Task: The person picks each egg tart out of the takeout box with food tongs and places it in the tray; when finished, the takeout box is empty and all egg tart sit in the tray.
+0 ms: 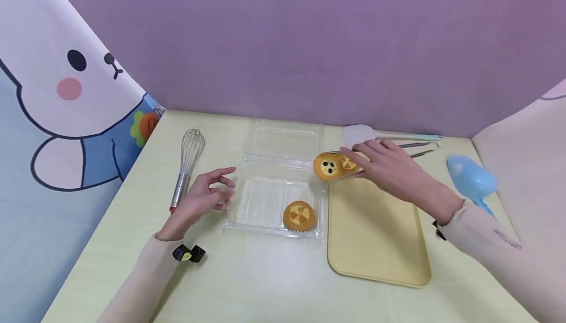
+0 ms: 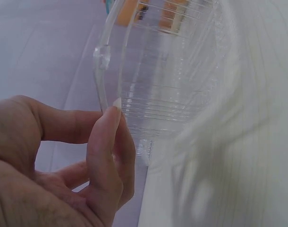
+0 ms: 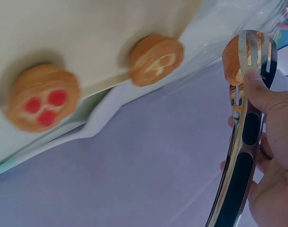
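Note:
A clear plastic clamshell container (image 1: 265,200) lies open on the table, with one round orange pastry (image 1: 299,216) in its near right corner. My left hand (image 1: 218,190) rests by the container's left rim (image 2: 102,71), fingers loosely bent and holding nothing. My right hand (image 1: 367,165) grips metal tongs (image 3: 243,137) with black pads. The tongs clamp an orange pastry (image 3: 232,59) over the far left corner of the cream tray (image 1: 376,234). There the head view shows a pastry with dark dots (image 1: 327,167) and a second one (image 1: 348,163) half under my fingers.
A wire whisk (image 1: 187,165) lies left of the container. Behind the tray lie a white spatula (image 1: 360,133) and, at the right, a blue scoop (image 1: 470,178). Purple and printed screens wall in the table. The right wrist view shows a red-dotted pastry (image 3: 42,101).

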The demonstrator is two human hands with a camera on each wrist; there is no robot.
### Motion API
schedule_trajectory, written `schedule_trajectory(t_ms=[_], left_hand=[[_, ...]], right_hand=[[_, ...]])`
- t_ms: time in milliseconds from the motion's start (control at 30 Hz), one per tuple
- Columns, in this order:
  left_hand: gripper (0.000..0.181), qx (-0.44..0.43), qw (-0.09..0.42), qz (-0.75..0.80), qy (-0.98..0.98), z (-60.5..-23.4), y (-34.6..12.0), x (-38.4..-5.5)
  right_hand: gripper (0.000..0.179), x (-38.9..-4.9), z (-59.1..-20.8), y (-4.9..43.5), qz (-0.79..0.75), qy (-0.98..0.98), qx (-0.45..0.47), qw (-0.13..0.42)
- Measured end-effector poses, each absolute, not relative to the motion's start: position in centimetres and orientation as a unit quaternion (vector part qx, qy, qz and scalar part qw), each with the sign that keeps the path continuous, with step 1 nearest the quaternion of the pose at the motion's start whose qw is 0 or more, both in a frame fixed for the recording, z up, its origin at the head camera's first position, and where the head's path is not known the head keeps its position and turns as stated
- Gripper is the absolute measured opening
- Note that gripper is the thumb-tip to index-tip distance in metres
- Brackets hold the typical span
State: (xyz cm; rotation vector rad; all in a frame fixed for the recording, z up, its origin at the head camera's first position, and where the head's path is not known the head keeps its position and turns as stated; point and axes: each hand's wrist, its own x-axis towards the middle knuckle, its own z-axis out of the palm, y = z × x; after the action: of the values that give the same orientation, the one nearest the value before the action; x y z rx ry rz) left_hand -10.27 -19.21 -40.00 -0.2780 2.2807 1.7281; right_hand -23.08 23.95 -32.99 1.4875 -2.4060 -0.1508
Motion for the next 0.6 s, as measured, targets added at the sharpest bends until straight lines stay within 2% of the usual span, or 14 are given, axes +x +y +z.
schedule_trajectory(t_ms=[267,600], left_hand=[[0.07,-0.102,0.139,0.593,0.786,-39.9,-19.2,-10.3],[0.07,-0.096,0.142,0.59,0.789,-40.1,-19.3,-10.6]], right_hand=[[0.067,-22.2,-33.3,27.6,-0.035,-0.848,0.503,0.165],[0.069,-20.1,-34.8,29.2,-0.034,-0.854,0.504,0.127]])
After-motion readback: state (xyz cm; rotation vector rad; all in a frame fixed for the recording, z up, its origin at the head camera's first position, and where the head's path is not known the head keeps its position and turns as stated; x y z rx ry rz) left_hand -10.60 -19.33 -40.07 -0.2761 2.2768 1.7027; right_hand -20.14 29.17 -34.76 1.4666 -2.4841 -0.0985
